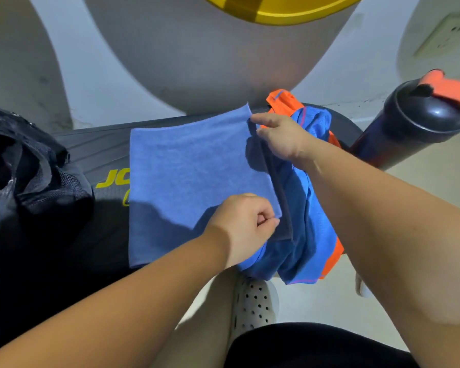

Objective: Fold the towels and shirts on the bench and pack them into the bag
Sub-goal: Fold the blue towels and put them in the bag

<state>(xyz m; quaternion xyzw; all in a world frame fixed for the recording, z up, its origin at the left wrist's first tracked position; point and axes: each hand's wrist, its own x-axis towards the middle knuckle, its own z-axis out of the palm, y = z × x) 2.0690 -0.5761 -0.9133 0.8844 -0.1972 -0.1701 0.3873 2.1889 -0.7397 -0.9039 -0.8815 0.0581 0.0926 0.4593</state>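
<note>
A blue towel (186, 176) lies spread flat across the black bench (96, 152). My left hand (246, 227) pinches the towel's near right corner. My right hand (279, 136) pinches its far right corner. Under the towel's right edge a dark cloth layer (279, 197) shows. To the right lies a crumpled blue and orange shirt (308, 208), hanging partly over the bench's end. A black bag (24, 176) stands open at the left end of the bench.
A black shaker bottle (414, 123) with an orange cap stands at the right, beyond the bench's end. A pale wall rises behind the bench. Below, my leg and a white perforated shoe (252, 304) stand on the floor.
</note>
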